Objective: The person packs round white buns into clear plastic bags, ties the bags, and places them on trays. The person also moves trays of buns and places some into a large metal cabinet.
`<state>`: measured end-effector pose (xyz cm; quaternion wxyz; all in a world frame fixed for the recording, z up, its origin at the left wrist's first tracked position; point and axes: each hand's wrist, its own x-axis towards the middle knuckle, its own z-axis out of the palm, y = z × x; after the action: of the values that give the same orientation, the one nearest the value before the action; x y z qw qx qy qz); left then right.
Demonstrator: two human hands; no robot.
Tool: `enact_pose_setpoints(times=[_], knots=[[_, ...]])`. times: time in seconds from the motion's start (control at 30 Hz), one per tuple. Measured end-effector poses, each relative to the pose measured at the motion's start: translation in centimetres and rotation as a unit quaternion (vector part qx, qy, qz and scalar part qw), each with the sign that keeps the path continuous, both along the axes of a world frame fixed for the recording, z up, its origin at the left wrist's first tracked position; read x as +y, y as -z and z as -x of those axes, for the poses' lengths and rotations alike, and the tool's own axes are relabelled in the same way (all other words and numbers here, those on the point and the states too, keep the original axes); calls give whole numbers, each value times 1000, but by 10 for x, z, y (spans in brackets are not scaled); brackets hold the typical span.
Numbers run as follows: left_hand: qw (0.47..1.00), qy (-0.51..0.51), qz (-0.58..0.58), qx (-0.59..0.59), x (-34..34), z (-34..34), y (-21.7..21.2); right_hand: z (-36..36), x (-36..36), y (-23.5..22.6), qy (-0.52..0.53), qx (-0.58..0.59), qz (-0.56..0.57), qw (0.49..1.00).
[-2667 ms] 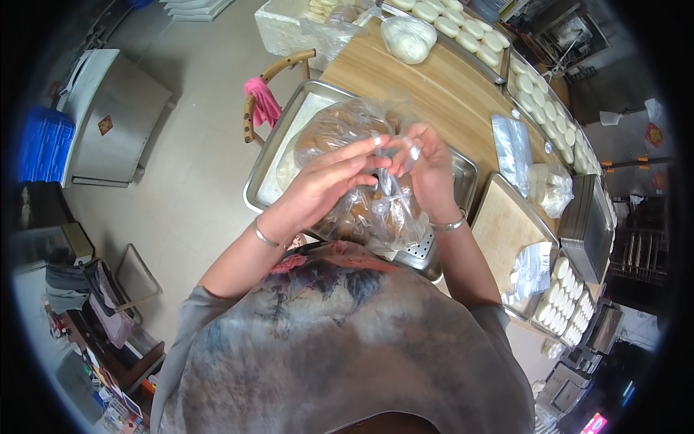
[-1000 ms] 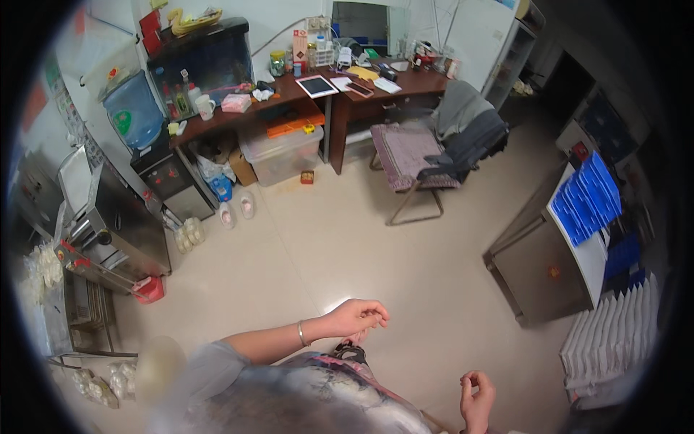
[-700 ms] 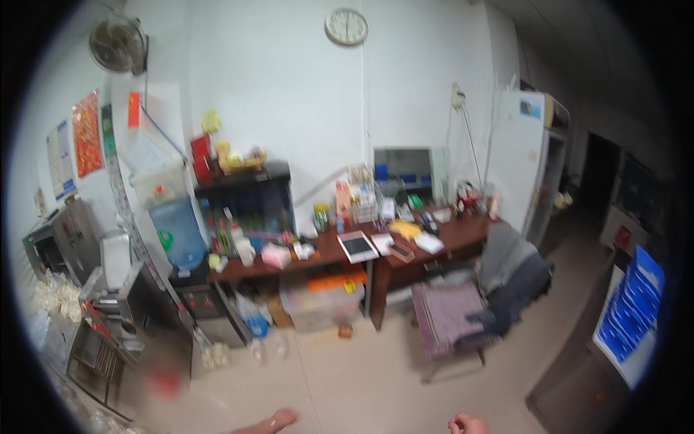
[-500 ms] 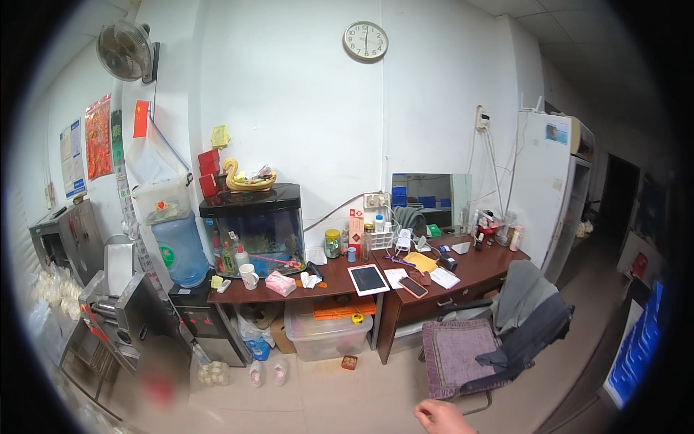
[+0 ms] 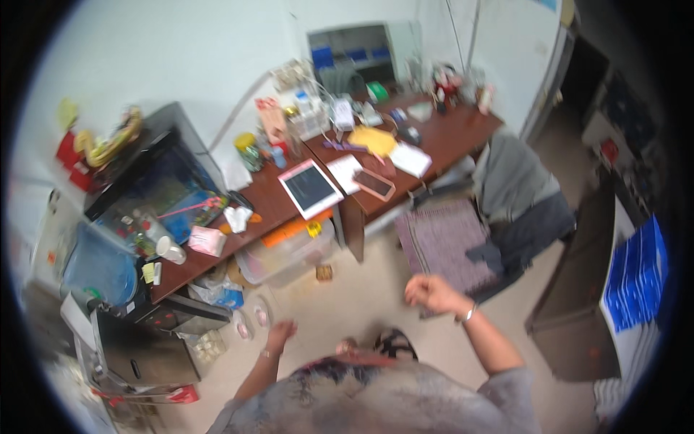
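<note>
My left hand [image 5: 280,336] hangs over the floor, near a pair of pale pink slippers [image 5: 251,322]. It is smeared by motion and touches nothing I can see. Higher and to the right, my right hand [image 5: 436,295] is in the air, with its fingers loosely bent and nothing visible in them. Below it in the picture's depth stands an office chair with a purple seat cushion [image 5: 444,239]; the hand overlaps the cushion's near edge, and I see no contact. A grey garment [image 5: 510,173] drapes the chair's back.
A dark red desk [image 5: 463,137] runs along the wall, bearing a tablet [image 5: 311,188], a phone [image 5: 374,184], papers and a white mug [image 5: 170,250]. At left is a fish tank [image 5: 159,181]. A clear plastic bin [image 5: 285,253] sits underneath. Blue packages [image 5: 640,275] stand at right.
The view has tipped down and tilted, bringing my torso, feet and both forearms into sight. My right hand appears higher in the picture, beside the chair cushion. The desk looks closer.
</note>
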<state>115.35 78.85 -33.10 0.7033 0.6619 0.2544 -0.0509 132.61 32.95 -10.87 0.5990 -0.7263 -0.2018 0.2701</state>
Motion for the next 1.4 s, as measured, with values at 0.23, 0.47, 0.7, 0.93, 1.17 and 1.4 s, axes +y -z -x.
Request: enact_pose_setpoints(times=[0.23,0.47,0.7,0.93,1.17,1.4], knots=[[995,81,26,48,-58,-144,-81,-185,-74,120,267,-20,97,958],[971,26,30,237,-110,-207,-73,-442,-106,199,316,-192,241,898],[968,-2,38,248,-161,-302,-108,-607,-102,219,284,-106,350,886],[955,-47,26,292,-171,-331,-117,-632,-113,211,160,-102,410,892],[963,-43,35,264,-184,-337,-117,-578,-164,207,325,84,127,933],[971,93,163,151,-213,-373,-138,-391,-121,143,433,117,-90,889]])
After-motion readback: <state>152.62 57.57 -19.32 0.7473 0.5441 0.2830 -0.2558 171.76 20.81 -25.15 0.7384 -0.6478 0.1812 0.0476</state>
